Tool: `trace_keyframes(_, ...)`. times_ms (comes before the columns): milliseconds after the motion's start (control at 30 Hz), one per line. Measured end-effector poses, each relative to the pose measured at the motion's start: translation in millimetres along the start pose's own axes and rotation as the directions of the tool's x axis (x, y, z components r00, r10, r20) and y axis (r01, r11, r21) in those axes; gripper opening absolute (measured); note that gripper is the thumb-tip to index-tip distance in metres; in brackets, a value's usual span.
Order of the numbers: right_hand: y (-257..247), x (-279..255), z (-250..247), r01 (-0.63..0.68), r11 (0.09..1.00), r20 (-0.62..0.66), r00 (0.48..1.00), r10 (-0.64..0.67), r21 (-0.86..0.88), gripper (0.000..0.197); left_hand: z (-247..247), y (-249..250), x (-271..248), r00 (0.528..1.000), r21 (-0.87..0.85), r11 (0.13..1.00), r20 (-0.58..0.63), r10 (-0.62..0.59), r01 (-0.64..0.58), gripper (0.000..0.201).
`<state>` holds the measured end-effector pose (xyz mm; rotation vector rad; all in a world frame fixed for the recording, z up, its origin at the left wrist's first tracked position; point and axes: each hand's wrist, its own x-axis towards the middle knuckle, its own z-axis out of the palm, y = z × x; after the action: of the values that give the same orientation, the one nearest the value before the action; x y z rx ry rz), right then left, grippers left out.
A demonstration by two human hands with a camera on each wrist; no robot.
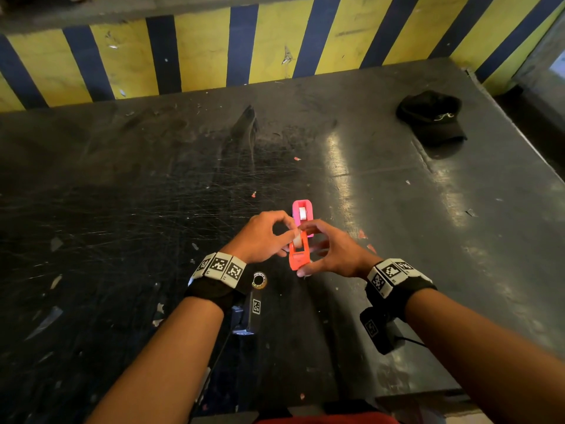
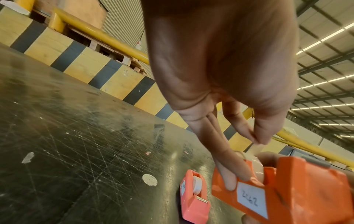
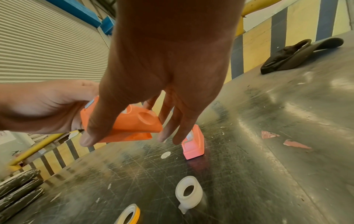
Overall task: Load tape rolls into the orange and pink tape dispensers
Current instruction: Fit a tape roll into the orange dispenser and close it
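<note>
The orange dispenser [image 1: 298,257] is held above the table between both hands. My right hand [image 1: 308,250] grips its body, thumb at the near end and fingers along the far side, as the right wrist view shows [image 3: 130,136]. My left hand [image 2: 256,140] pinches the free end of the clear tape roll [image 2: 256,166] seated in the orange dispenser [image 2: 287,189], while its other fingers rest on the dispenser's side. The pink dispenser [image 1: 302,215] stands on the table just beyond, with a white roll in it.
A loose roll with a yellow edge [image 1: 259,280] lies near my left wrist. The right wrist view also shows a white roll [image 3: 188,192] on the table. A black cap [image 1: 431,117] lies far right. A striped yellow and blue wall [image 1: 201,53] borders the scratched dark table [image 1: 137,194].
</note>
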<state>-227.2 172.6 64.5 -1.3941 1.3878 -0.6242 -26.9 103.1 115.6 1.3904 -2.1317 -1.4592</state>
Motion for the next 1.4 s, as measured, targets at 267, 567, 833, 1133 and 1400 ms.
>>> trace_keyframes(267,2,1,-1,-0.045,0.999,0.031,0.999,0.044,0.030,0.090,-2,-1,-22,0.991,-0.033,0.996,0.102,0.084,-0.081,0.005)
trace_keyframes(567,-3,5,1,-0.053,0.998,0.061,0.997,0.055,-0.022,0.088,1,-5,-35,0.986,-0.007,0.988,0.063,0.156,-0.156,0.008)
trace_keyframes(833,-2,9,7,-0.046,0.999,0.038,0.998,0.046,-0.002,0.085,2,-16,-38,0.974,0.067,0.972,0.043,0.223,-0.226,0.016)
trace_keyframes(1133,-3,14,3,-0.057,0.998,0.031,0.998,0.057,0.020,0.091,-2,-14,-41,0.999,-0.276,0.961,0.015,0.032,-0.026,0.029)
trace_keyframes(1400,-5,13,2,-0.049,0.999,0.036,0.998,0.048,0.011,0.092,-1,-12,-31,1.000,-0.116,0.993,0.010,0.000,0.001,0.072)
